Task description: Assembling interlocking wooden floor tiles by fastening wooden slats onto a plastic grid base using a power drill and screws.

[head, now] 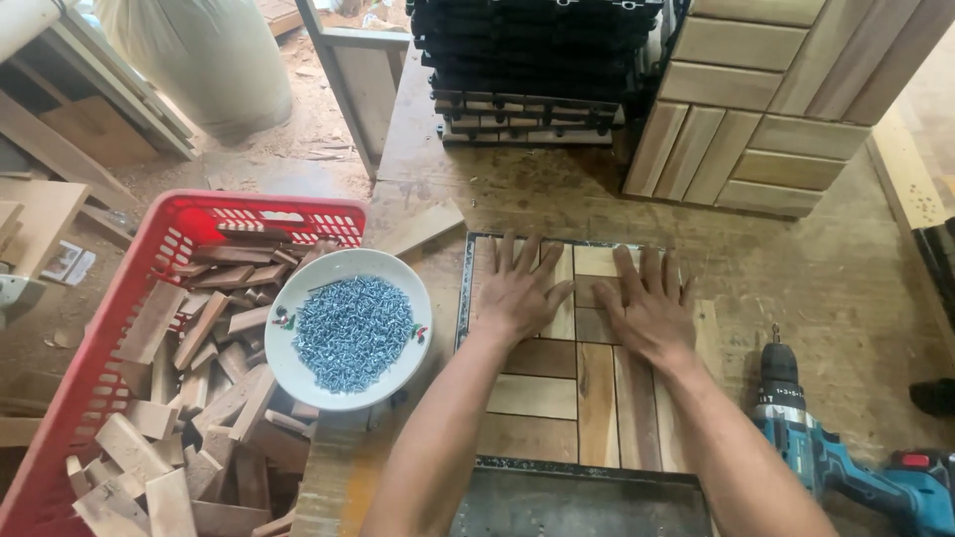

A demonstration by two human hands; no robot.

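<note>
From the head camera, both hands are lying flat with fingers spread on the wooden slat tile (557, 398), gripping nothing. The left hand (519, 293) is pressing the tile's far-left slats; the right hand (649, 308) is pressing beside it. Left of the tile are sitting a white plate of screws (350, 330) and a red basket (119, 328); right, a teal drill (826, 452).
</note>
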